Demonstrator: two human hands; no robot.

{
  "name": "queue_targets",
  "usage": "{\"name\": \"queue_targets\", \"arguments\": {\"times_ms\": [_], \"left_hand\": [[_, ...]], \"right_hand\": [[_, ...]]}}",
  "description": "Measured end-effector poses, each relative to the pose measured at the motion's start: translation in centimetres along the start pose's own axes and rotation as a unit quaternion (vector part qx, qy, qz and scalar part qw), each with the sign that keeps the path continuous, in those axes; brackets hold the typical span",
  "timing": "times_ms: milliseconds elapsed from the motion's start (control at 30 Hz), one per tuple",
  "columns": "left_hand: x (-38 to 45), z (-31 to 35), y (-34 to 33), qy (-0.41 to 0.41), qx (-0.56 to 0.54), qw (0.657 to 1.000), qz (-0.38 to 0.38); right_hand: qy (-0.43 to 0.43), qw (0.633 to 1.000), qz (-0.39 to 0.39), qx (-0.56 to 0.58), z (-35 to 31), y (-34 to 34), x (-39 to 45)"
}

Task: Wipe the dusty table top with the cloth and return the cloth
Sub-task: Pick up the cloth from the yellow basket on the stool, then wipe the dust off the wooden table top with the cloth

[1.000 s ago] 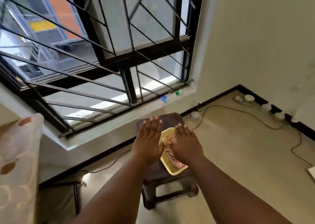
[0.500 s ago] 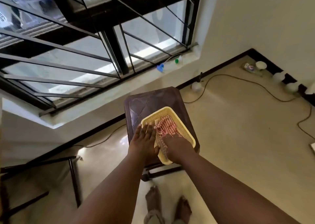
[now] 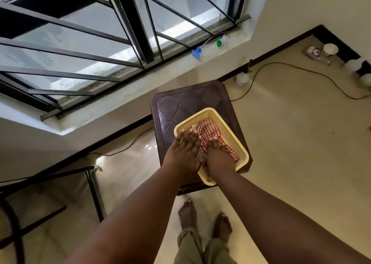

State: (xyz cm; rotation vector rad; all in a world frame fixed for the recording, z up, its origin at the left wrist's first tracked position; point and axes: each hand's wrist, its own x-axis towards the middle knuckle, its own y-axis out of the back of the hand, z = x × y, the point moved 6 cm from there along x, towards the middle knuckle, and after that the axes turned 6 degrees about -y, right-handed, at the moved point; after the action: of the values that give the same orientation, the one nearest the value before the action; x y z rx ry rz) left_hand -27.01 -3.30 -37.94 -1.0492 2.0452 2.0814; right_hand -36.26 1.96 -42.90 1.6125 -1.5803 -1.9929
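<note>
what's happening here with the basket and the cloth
A person stands over a small dark brown table beneath a barred window. A yellow mesh basket sits on the table top, holding a red-and-white checked cloth. The right hand is down in the basket on the cloth, while the left hand lies flat over the basket's near left edge. The cloth has not been lifted out.
</note>
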Motion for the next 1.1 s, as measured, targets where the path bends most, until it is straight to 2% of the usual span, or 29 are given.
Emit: {"name": "queue_targets", "arguments": {"times_ms": [200,333,433,600,733,833,1000,1100], "left_hand": [[-1.1,0.0,1.3,0.013,-0.005,1.000,0.015],[-2.6,0.0,2.5,0.024,-0.009,1.000,0.015],[-5.0,-0.2,4.0,0.050,-0.007,0.999,0.019],[-12.3,-1.2,7.2,0.135,-0.038,0.988,0.061],[-19.7,-2.3,8.9,0.205,-0.046,0.973,0.095],[-26.2,-3.2,9.1,0.258,-0.059,0.956,0.124],[-39.2,-3.9,6.2,0.361,-0.048,0.924,0.120],[-47.3,-3.1,3.1,0.417,-0.060,0.900,0.115]], "right_hand": [[0.035,0.999,0.026,-0.027,-0.1,2.5,-0.3],[0.026,0.992,0.076,0.094,1.0,4.6,-0.8],[0.050,0.988,0.095,0.107,1.2,6.5,-2.2],[0.148,0.973,0.145,0.097,-1.7,10.2,-7.5],[0.255,0.953,0.131,0.099,-7.3,11.3,-13.3],[0.342,0.932,0.103,0.060,-12.9,10.7,-18.0],[0.467,0.882,0.048,-0.047,-22.6,7.2,-27.4],[0.518,0.847,0.051,-0.105,-26.7,4.0,-33.3]]}}
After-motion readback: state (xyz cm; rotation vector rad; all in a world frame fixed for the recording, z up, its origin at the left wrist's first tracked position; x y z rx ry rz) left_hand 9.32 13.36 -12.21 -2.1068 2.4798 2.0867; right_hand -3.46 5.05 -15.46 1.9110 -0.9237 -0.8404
